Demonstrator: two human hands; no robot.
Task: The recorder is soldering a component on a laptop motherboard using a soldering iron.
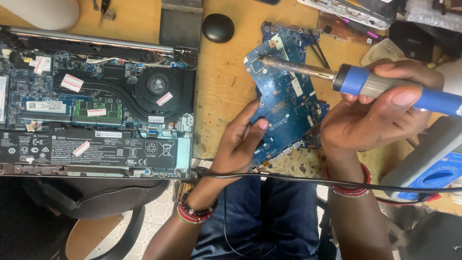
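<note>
Head view is showing the right hand (pixel 370 120) clenching a blue-and-grey soldering iron (pixel 365 83), its tip resting on a blue circuit board (pixel 288 103). Left hand (pixel 240 139) is pressing that board's left edge, fingers flat, grasping nothing. Left of the board, an opened laptop (pixel 96 101) is wearing small white-and-red stickers; its left side is cut off.

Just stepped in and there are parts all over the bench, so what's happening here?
A person seated at a wooden workbench holds a blue-handled soldering iron in the right hand, its tip resting near the upper edge of a blue circuit board. The left hand steadies the board's lower left edge. An opened laptop with its fan and battery exposed lies to the left, and a black cable runs across the person's lap.
</note>
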